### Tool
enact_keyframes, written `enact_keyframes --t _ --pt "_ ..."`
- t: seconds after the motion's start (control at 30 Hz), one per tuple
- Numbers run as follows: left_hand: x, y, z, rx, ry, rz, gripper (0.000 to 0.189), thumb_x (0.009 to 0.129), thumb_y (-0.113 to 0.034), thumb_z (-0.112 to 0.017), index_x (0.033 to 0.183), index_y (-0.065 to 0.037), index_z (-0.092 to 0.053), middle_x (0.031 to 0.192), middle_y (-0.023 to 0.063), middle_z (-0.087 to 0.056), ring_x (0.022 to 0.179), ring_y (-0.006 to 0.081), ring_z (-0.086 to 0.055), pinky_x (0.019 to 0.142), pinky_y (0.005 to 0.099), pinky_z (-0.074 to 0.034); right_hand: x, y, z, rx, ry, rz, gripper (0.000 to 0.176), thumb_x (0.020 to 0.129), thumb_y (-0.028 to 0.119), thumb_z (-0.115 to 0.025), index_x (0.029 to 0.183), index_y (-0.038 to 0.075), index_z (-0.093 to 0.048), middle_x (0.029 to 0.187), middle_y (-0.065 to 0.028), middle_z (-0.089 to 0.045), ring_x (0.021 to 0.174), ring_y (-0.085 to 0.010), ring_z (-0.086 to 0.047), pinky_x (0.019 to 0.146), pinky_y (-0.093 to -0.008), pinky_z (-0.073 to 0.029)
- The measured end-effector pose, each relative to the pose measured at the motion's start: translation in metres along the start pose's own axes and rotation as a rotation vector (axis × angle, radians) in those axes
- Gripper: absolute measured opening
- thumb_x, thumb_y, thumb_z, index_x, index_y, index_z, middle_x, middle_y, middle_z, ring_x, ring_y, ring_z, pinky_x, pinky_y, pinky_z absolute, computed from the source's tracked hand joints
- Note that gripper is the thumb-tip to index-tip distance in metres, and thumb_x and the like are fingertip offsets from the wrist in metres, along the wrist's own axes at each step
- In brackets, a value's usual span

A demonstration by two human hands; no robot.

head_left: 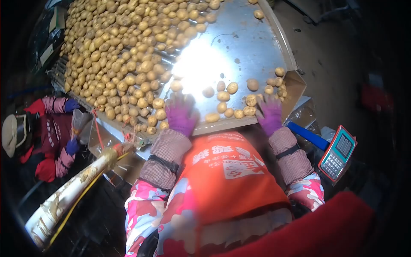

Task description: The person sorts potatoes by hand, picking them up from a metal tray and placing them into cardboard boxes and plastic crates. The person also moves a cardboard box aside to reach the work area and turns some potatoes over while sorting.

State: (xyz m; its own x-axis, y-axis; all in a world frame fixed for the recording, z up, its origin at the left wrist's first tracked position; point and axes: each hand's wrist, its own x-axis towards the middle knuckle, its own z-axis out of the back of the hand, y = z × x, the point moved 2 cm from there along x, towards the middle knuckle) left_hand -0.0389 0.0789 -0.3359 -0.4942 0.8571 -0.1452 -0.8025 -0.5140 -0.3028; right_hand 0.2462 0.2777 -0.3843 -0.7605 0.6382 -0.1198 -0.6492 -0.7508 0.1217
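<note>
Potatoes [124, 55] lie in a dense heap over the left part of a metal table [252, 38]. My left hand [181, 115], in a purple glove with dirty fingers, rests with fingers spread at the table's near edge, beside the heap's lower right end. My right hand [269, 112], gloved alike, has its fingers spread over the near right edge, touching or very close to a few potatoes. Between my hands is a loose row of potatoes [222, 96]. A small group of potatoes [279, 81] sits in the right corner.
At the left, a co-worker [47, 132] in a hat and purple gloves stands by the table. A white pole [64, 199] slants up at lower left. A scale display with keypad [337, 154] on a blue arm stands at right. Glare whitens the table's middle.
</note>
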Motion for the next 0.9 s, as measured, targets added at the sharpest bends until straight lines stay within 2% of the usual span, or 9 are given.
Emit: enact_keyframes --t 0.03,0.13,0.3,0.4,0.43,0.47,0.5,0.67,0.9 --pt "0.008 -0.01 0.007 -0.026 0.082 0.005 0.062 0.083 -0.033 -0.065 0.14 -0.014 -0.048 0.148 0.0212 -0.037 0.138 0.0442 -0.031 0.111 0.0607 -0.024 -0.001 -0.009 0.002 -0.031 -0.035 -0.048 0.054 0.082 0.027 -0.065 0.133 0.014 -0.055 0.138 -0.0171 -0.046 0.128 -0.038 -0.04 0.108 -0.0535 -0.028" --pt "0.03 -0.029 -0.003 -0.025 -0.17 -0.271 0.038 0.083 -0.028 -0.063 0.116 -0.01 -0.057 0.112 0.012 -0.058 0.11 0.031 -0.054 0.087 0.0522 -0.045 0.013 -0.052 -0.015 0.002 -0.346 -0.136 0.058 0.078 0.026 -0.068 0.134 0.015 -0.055 0.137 -0.0171 -0.047 0.127 -0.0385 -0.041 0.107 -0.0529 -0.031" --pt "0.068 -0.062 -0.024 -1.075 0.348 -0.119 0.032 0.098 -0.035 -0.051 0.117 -0.01 -0.058 0.107 0.005 -0.064 0.09 0.0171 -0.063 0.064 0.0347 -0.05 0.08 -0.022 0.029 0.093 -0.172 -0.216 0.059 0.08 0.034 -0.066 0.135 0.017 -0.054 0.14 -0.0175 -0.046 0.13 -0.0373 -0.04 0.11 -0.0531 -0.03" --pt "0.082 -0.094 -0.014 -0.723 0.523 0.008 0.037 0.095 -0.033 -0.052 0.126 -0.013 -0.053 0.112 0.007 -0.062 0.096 0.0219 -0.062 0.075 0.0375 -0.05 0.062 0.028 0.01 0.157 -0.384 0.019 0.059 0.08 0.037 -0.066 0.134 0.017 -0.054 0.14 -0.0152 -0.047 0.131 -0.0377 -0.04 0.108 -0.0542 -0.031" --pt "0.087 -0.105 -0.01 -0.584 0.583 0.02 0.041 0.093 -0.032 -0.054 0.13 -0.015 -0.051 0.115 0.008 -0.061 0.099 0.0242 -0.061 0.08 0.039 -0.05 0.054 0.049 0.054 0.225 0.021 -0.006 0.058 0.079 0.037 -0.067 0.132 0.016 -0.055 0.139 -0.0149 -0.047 0.129 -0.0372 -0.042 0.107 -0.0541 -0.032" --pt "0.09 -0.109 -0.008 -0.335 0.593 -0.195 0.05 0.087 -0.031 -0.058 0.133 -0.017 -0.048 0.12 0.011 -0.057 0.106 0.0305 -0.057 0.09 0.043 -0.047 0.037 0.066 0.033 0.358 -0.417 0.059 0.036 0.076 0.032 -0.066 0.107 0.015 -0.065 0.103 -0.0074 -0.061 0.099 -0.0267 -0.056 0.087 -0.0445 -0.043" --pt "0.093 -0.116 -0.008 -0.084 0.589 -0.407 0.06 0.081 -0.031 -0.063 0.137 -0.019 -0.044 0.126 0.0141 -0.053 0.114 0.0367 -0.053 0.1 0.0469 -0.044 0.024 0.084 0.03 0.321 -0.32 0.119 0.032 0.076 0.032 -0.065 0.104 0.016 -0.065 0.099 -0.0063 -0.06 0.097 -0.0257 -0.056 0.089 -0.0435 -0.042" --pt "0.094 -0.174 -0.023 -0.525 0.869 0.07 0.054 0.095 -0.029 -0.052 0.144 -0.014 -0.036 0.133 0.0097 -0.052 0.12 0.0243 -0.052 0.1 0.0365 -0.045 -0.037 0.111 -0.031 0.382 -0.115 0.425 0.016 0.077 0.03 -0.06 0.089 0.02 -0.064 0.092 -0.0039 -0.058 0.093 -0.0261 -0.055 0.099 -0.047 -0.037" --pt "0.105 -0.216 -0.132 -1.04 0.841 -0.268 0.05 0.092 -0.026 -0.055 0.138 -0.01 -0.044 0.125 0.0138 -0.056 0.116 0.0269 -0.055 0.096 0.0386 -0.047 -0.055 0.068 -0.011 0.362 -0.072 0.144 0.02 0.077 0.032 -0.061 0.092 0.019 -0.065 0.099 -0.0048 -0.059 0.103 -0.0281 -0.053 0.11 -0.0544 -0.028"
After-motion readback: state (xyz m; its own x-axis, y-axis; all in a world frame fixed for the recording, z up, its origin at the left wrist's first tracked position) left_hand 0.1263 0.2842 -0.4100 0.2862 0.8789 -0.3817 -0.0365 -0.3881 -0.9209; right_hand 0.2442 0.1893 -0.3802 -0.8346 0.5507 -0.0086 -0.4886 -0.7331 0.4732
